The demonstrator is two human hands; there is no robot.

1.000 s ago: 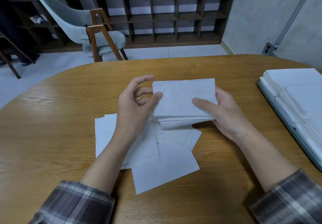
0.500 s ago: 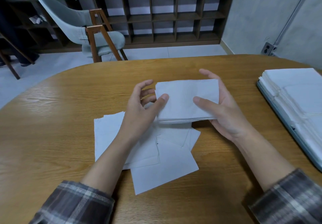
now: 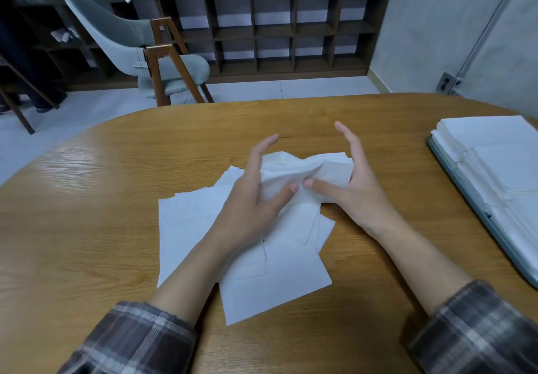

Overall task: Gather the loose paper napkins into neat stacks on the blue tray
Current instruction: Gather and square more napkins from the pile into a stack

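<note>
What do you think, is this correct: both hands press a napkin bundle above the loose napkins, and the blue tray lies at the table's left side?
Not fully. The head view shows the blue tray at the right side of the table, not the left. The left hand and right hand do press the napkin bundle above the loose napkins.

white napkin bundle (image 3: 308,170) buckled, loose napkins (image 3: 270,283) beneath

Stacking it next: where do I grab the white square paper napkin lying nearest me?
Probably pinch the nearest white square paper napkin at its right corner, coming from the right: that corner lies flat and uncovered on the wooden table.
</note>
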